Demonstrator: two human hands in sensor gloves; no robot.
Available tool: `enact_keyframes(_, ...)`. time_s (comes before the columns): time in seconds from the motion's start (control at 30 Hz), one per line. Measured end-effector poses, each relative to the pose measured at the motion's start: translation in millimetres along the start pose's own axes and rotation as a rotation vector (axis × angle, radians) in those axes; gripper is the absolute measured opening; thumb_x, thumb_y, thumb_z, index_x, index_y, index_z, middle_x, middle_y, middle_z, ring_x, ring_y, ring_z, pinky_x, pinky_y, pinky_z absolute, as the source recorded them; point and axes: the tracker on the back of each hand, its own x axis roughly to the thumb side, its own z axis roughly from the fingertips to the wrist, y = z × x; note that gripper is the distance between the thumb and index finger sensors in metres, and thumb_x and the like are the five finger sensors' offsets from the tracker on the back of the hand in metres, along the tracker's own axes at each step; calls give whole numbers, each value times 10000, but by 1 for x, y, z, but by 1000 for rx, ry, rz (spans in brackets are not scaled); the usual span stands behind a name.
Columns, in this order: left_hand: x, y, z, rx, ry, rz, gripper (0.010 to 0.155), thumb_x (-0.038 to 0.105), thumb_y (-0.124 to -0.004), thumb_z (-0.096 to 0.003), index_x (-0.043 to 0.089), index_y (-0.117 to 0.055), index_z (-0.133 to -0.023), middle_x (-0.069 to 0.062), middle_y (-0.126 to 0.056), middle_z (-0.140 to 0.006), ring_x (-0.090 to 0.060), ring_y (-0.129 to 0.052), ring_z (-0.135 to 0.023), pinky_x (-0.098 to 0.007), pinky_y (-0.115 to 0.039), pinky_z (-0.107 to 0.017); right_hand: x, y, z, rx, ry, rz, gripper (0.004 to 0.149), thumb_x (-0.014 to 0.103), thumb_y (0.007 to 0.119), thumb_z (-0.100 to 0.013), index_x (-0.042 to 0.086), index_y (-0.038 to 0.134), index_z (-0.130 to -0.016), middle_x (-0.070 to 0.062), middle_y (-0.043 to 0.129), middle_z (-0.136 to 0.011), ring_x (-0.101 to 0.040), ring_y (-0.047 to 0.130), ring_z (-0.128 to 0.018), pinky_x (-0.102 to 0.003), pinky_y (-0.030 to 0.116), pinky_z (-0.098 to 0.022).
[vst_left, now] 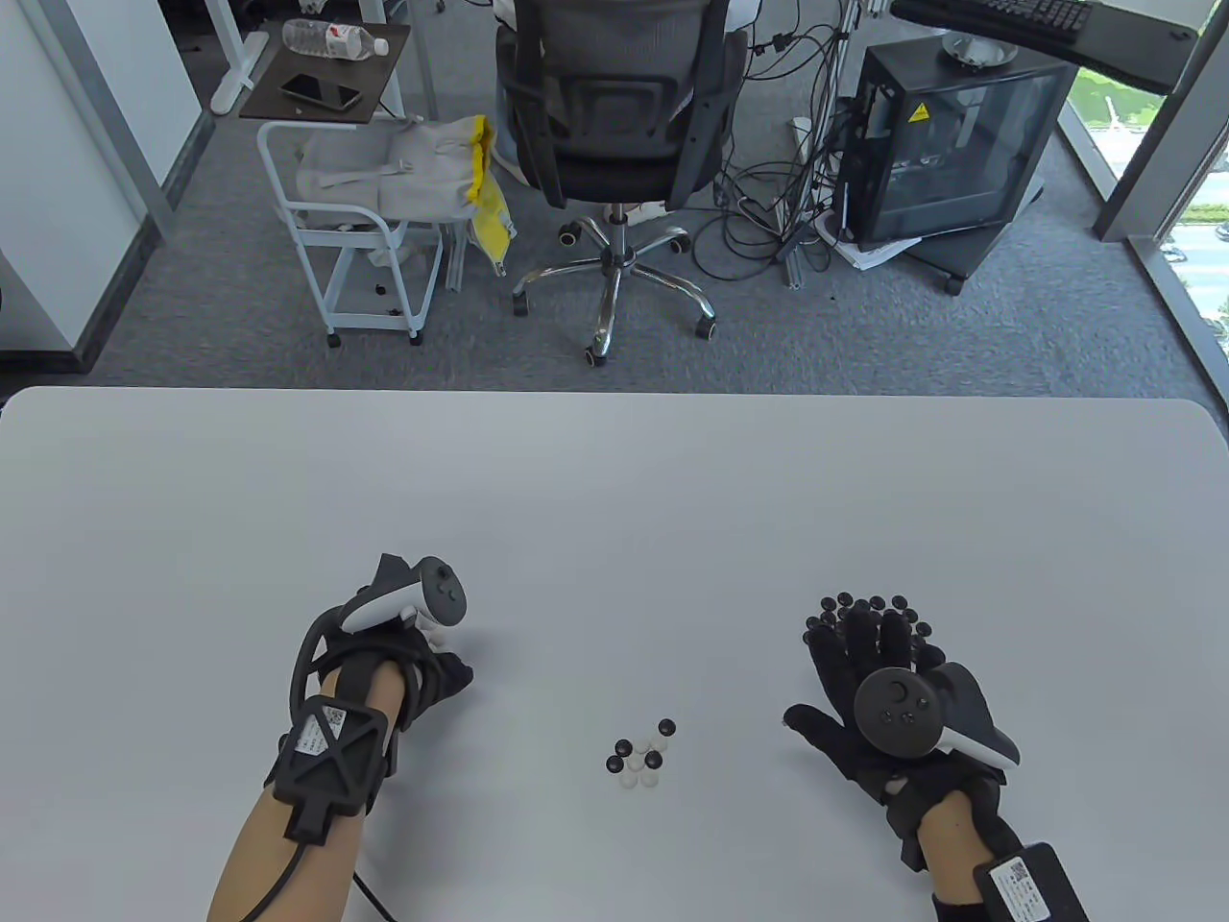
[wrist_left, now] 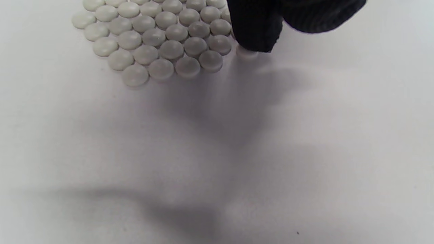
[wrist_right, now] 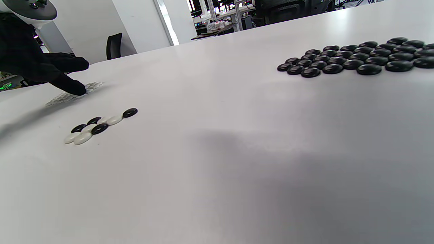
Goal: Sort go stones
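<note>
Fingertip (wrist_left: 252, 34) of the left hand (vst_left: 422, 663) presses one white stone (wrist_left: 247, 52); right hand (vst_left: 864, 691) apparently lies flat, holding nothing.

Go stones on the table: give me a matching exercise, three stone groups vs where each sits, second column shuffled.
Column 1:
1. white pile
2. black pile
3. mixed cluster

Column 2:
A. between the two hands, unsorted
B. under the right hand, which lies flat with straight fingers
C. at the left hand, a fingertip on a stone at its edge

Pairs: 1-C, 2-B, 3-A
</note>
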Motion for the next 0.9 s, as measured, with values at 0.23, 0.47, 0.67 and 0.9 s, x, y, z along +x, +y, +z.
enact_keyframes(0.23, 18, 12, 21, 81, -89, -10, 658, 538, -530, -502, 341, -586, -1127, -168, 134, -1103, -525, 188, -907, -814, -27, -560, 0, 0, 0, -2, 1, -2, 841, 510, 523, -659, -48, 176, -1184, -471, 1, -1098, -689, -62, -899, -889, 77, -544)
enact_keyframes(0.47, 78, 4, 50, 116, -234, -188, 659, 539, -534, -507, 321, -618, -1124, -181, 102, -1117, -536, 161, -914, -815, -50, -562, -1, 0, 0, -2, 2, -2, 842, 510, 522, -659, -48, 175, -1185, -470, 1, -1098, -690, -62, -898, -889, 78, -544)
enact_keyframes(0.67, 134, -19, 62, 83, -367, -360, 651, 535, -541, -511, 318, -621, -1120, -185, 90, -1115, -536, 150, -915, -816, -61, -561, -1, -1, 0, -3, 4, -5, 844, 512, 525, -657, -47, 176, -1185, -471, 2, -1097, -689, -62, -898, -888, 77, -545)
enact_keyframes(0.9, 184, -57, 60, -4, -508, -464, 654, 529, -543, -514, 326, -544, -1135, -194, 110, -1104, -535, 161, -907, -816, -56, -558, -1, -1, 0, 0, 5, -5, 842, 510, 526, -659, -47, 175, -1184, -471, 2, -1097, -689, -61, -898, -888, 78, -545)
